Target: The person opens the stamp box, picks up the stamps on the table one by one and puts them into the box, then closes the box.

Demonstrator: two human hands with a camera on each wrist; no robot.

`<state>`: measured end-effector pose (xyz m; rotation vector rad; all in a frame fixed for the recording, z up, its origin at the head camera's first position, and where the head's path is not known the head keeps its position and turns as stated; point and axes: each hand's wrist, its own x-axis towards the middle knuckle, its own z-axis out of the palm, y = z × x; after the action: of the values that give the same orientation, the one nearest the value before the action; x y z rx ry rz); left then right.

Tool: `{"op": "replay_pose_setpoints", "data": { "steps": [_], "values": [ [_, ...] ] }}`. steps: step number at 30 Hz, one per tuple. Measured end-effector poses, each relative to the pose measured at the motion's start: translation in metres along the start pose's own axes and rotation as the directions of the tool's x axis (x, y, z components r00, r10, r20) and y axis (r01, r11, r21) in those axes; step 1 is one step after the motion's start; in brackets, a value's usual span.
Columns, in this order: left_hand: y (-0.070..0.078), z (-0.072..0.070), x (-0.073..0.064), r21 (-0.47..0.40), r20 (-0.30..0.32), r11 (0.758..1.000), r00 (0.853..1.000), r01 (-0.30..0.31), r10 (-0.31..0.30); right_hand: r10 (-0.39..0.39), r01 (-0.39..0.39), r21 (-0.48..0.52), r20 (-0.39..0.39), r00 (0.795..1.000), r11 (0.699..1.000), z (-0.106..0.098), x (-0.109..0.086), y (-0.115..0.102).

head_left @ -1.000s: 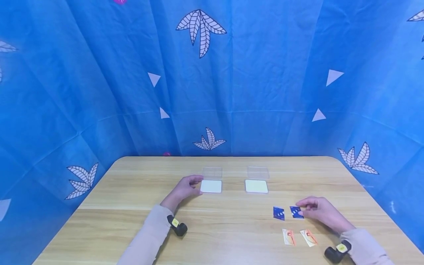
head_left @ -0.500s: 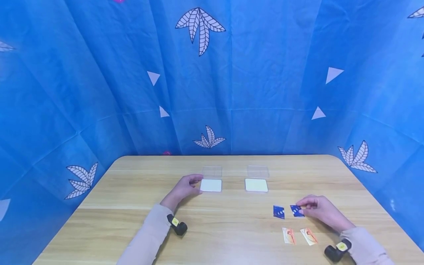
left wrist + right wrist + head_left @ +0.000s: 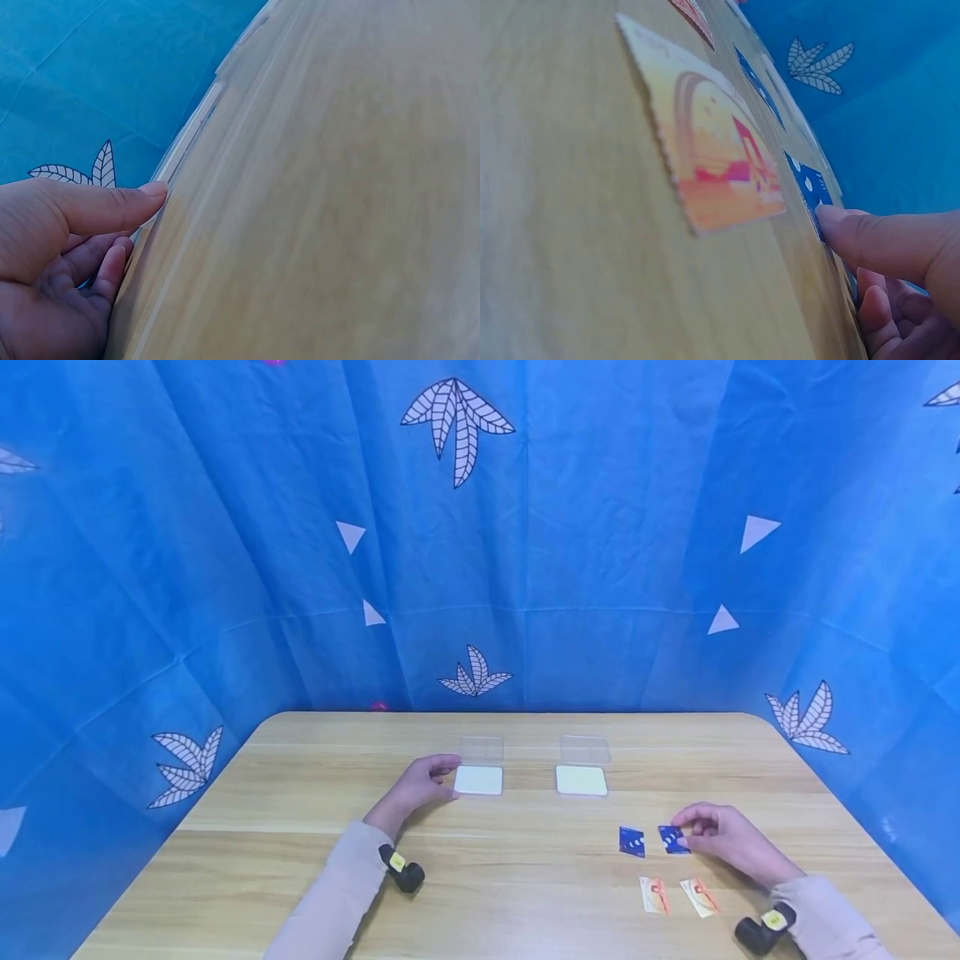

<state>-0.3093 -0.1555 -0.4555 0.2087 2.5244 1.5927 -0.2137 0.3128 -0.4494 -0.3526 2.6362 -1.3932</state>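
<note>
My left hand [image 3: 422, 783] holds the left end of an opened clear plastic case [image 3: 478, 781] with a white base. Its thumb lies along the near edge, and the index finger reaches the far corner. On the right, my right hand [image 3: 723, 837] pinches a dark blue stamp [image 3: 671, 839] with white moon shapes, flat on the table; the thumb [image 3: 844, 225] presses its near side. A matching blue stamp [image 3: 632, 842] lies just left of it. Nearer me are two orange and cream stamps, one on the left [image 3: 654, 896] and another [image 3: 700, 898] beside it.
A second opened clear case [image 3: 581, 781] with a pale yellowish base lies right of the first. Both transparent lids lie folded back behind their bases. The wooden table [image 3: 525, 885] ends at a blue patterned curtain [image 3: 600, 527].
</note>
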Motion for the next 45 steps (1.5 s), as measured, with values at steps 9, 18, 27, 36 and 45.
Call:
{"op": "replay_pose_setpoints", "data": {
  "steps": [9, 18, 27, 36, 45],
  "values": [
    [-0.002, -0.001, -0.001, 0.001, 0.008, 1.0, 1.0, 0.008, -0.008, -0.007, 0.007, 0.021, 0.019, 1.0, 1.0, 0.001, 0.001, 0.0],
    [-0.004, -0.001, 0.0, 0.01, 0.016, 1.0, 1.0, 0.0, 0.0, -0.036, 0.034, 0.036, 0.048, 0.998, 0.999, 0.0, 0.002, 0.0],
    [-0.003, -0.001, 0.001, 0.0, 0.004, 1.0, 1.0, 0.005, -0.005, -0.038, 0.038, -0.02, -0.008, 0.999, 0.999, 0.001, 0.003, -0.002],
    [-0.006, -0.001, 0.002, -0.02, 0.009, 1.0, 1.0, -0.02, 0.02, 0.004, -0.005, -0.034, -0.041, 0.999, 0.999, 0.001, 0.002, -0.004],
    [-0.006, 0.0, 0.002, -0.013, 0.013, 0.999, 0.999, -0.03, 0.03, 0.045, -0.045, 0.011, -0.022, 0.999, 0.999, -0.001, 0.003, -0.012]
  ]
}}
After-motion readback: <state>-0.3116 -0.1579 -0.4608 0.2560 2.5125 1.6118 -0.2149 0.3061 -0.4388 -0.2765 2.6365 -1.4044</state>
